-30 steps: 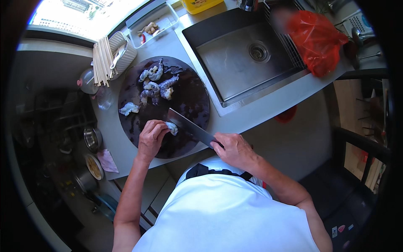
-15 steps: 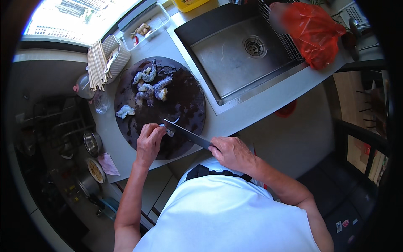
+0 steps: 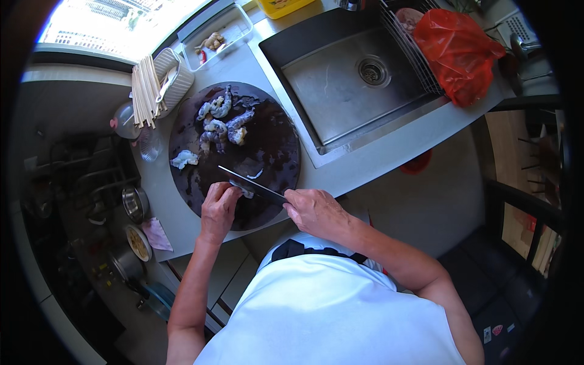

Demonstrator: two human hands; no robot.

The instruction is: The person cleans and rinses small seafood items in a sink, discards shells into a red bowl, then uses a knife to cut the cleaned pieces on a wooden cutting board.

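Note:
A round dark cutting board (image 3: 277, 137) lies wet on the counter. My left hand (image 3: 218, 210), fingers pinched together, holds a small pale shrimp (image 3: 246, 192) near the board's front edge. My right hand (image 3: 317, 213) is closed round the handle of a knife (image 3: 250, 182). Its blade slants over the board to the far left, just above the shrimp and beside my left fingertips; whether it touches the shrimp I cannot tell. A thin pale strip (image 3: 255, 174) lies beyond the blade. Several grey-blue shrimp (image 3: 214, 129) are heaped farther back, and a whitish piece (image 3: 184, 159) sits at the left.
The steel sink (image 3: 328, 85) is right of the board, with a red plastic bag (image 3: 459, 58) beyond it. Chopsticks (image 3: 144, 91) and a white basket (image 3: 176, 73) stand back left. A clear container (image 3: 234, 33) holds ginger. A metal bowl (image 3: 134, 204) and pink cloth (image 3: 157, 235) are at left.
My right hand has moved left, carrying the knife so its tip now reaches past my left fingertips. My left hand keeps its pinch on the shrimp. The whole view has shifted slightly.

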